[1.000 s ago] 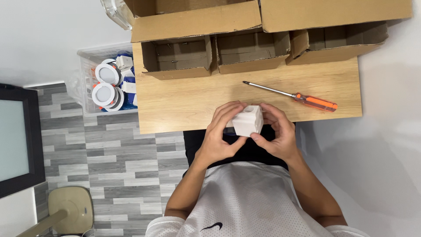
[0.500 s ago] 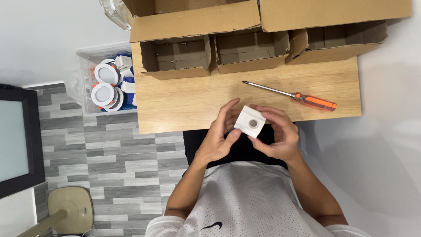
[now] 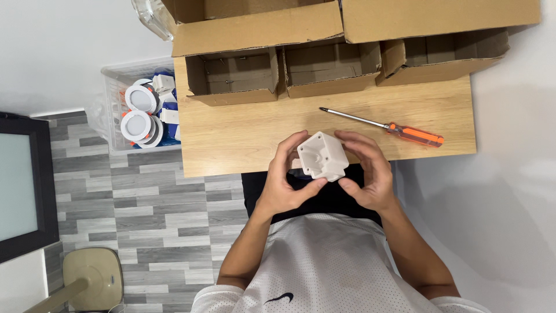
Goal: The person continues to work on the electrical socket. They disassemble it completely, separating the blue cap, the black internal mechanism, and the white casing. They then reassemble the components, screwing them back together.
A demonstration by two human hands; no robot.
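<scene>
At the near edge of the wooden table [image 3: 231, 139], I held the small white plastic housing [image 3: 322, 155] between my left hand [image 3: 286, 177] and right hand [image 3: 368, 174], fingertips only. Tilted as it was, a loosened pinch could have dropped it into my lap. Both wrists bent inward, fingers curled around it.
</scene>
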